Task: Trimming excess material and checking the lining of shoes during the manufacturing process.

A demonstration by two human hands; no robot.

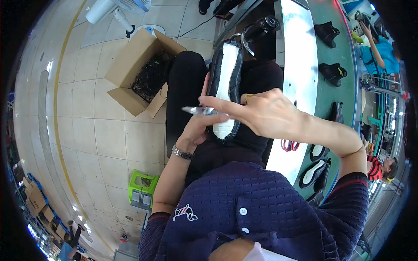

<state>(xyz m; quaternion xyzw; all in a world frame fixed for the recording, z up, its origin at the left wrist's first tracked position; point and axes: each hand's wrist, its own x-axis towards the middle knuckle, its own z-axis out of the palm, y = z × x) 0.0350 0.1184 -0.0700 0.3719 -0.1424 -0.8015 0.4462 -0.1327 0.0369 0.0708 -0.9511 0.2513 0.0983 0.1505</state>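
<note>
A black shoe lies sole-up across my lap, its long white bottom facing me. My left hand grips it at the near left side, the thumb over the white bottom and a finger along the far side. Over the shoe's middle reaches my right hand, its index finger stretched to the left. Beneath that finger is a small shiny metal tool with a pointed tip to the left. The tool seems to be in my right hand, but its kind and handle are hidden.
On my left stands an open cardboard box with black scraps, near a green stool and a fan. A metal ledge at right carries red-handled scissors. Beyond, a green conveyor bears several black shoes; other people work past it.
</note>
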